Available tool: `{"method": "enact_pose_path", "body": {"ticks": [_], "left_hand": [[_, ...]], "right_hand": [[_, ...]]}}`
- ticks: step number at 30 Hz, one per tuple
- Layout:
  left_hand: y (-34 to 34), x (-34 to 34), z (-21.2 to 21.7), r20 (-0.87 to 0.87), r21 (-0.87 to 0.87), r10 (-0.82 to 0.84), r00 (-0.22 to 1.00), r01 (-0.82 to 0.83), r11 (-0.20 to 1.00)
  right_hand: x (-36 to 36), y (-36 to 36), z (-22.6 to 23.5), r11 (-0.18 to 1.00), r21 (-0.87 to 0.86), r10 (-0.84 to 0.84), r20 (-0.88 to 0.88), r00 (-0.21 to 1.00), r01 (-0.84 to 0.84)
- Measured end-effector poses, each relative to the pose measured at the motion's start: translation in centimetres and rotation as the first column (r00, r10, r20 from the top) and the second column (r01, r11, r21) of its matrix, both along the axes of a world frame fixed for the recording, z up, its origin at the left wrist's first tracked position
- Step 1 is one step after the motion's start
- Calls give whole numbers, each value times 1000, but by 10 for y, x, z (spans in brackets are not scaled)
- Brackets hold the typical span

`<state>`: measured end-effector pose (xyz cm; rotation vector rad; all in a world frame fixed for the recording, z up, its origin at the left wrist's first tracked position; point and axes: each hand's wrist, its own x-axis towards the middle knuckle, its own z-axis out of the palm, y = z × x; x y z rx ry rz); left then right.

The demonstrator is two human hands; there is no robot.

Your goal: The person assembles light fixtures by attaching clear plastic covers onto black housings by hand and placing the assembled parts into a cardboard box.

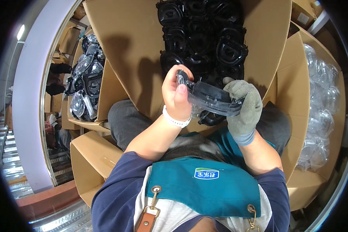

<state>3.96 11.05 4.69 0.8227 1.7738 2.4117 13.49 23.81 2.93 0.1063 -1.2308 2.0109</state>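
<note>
Between both hands is a black plastic lamp housing (209,94) with a clear, finely ribbed lens edge along its lower side. My left hand (176,91), bare, with a white wristband, pinches its left end with the thumb in front. A grey work glove covers my right hand (246,101), whose fingers are closed around the right end. Beyond the hands, a large cardboard box (137,42) holds rows of similar black housings (199,34). Just below the held part, another black piece (212,118) shows partly.
To the right, a cardboard box (294,189) contains many clear plastic lens covers (315,116). A box at the left holds mixed black and clear lamp parts (89,79). Nearer on the left stands an open cardboard box (92,154). A pale upright frame (31,96) rises at far left.
</note>
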Motion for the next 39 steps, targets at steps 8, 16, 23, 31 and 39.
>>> {"method": "enact_pose_path", "body": {"ticks": [8,16,23,31,39], "left_hand": [[-2,4,2,-127,-38,132,983,-138,990],[4,7,-1,-226,-87,159,961,-182,979],[3,9,4,-190,-98,184,964,-206,974],[-6,-14,24,-810,-180,92,579,-395,901],[-13,-15,24,-772,-155,69,632,-293,944]], "right_hand": [[0,2,13,988,143,-69,65,995,60],[5,-4,6,989,34,-149,175,973,146],[10,-8,9,995,4,-101,173,980,101],[-4,3,43,809,348,-521,55,852,473],[6,11,59,417,908,-267,157,951,-33]]}}
